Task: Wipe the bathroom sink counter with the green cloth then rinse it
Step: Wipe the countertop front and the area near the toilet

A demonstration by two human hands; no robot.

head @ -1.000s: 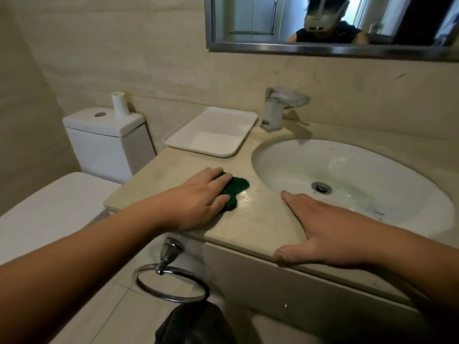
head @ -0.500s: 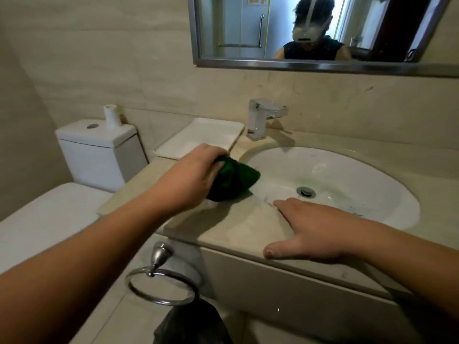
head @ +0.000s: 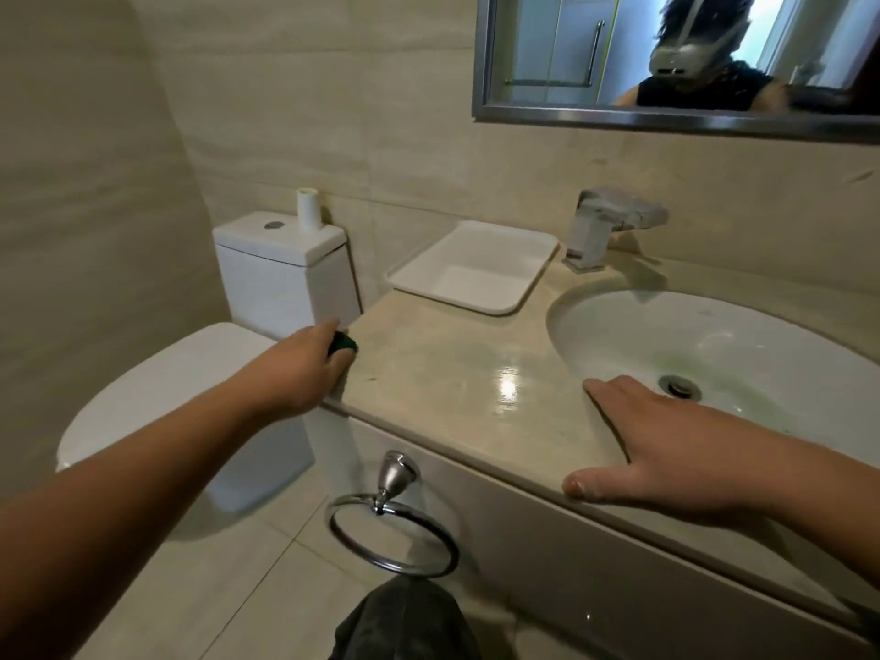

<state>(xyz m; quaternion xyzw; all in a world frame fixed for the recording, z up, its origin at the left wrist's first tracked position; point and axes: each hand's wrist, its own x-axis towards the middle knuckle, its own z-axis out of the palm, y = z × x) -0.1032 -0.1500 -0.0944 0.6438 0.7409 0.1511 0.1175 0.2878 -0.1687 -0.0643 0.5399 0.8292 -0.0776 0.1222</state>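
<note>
Beige worktop [head: 443, 369], wet sheen near the middle. On it I see a white tray [head: 540, 269] back-left, a chrome faucet [head: 600, 226] just right of it, and a white basin [head: 714, 335] sunk in at right. Green cloth [head: 344, 344] at the left edge under my left grip [head: 295, 369]; right grip [head: 666, 450] flat on the front edge.

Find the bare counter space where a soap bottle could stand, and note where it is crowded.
The widest free patch is the counter middle, bordered by the tray behind, the basin to its right, the left hand with the cloth at the left edge and the right hand in front. The tray's floor is bare too. Crowded: both hands' spots.
</note>
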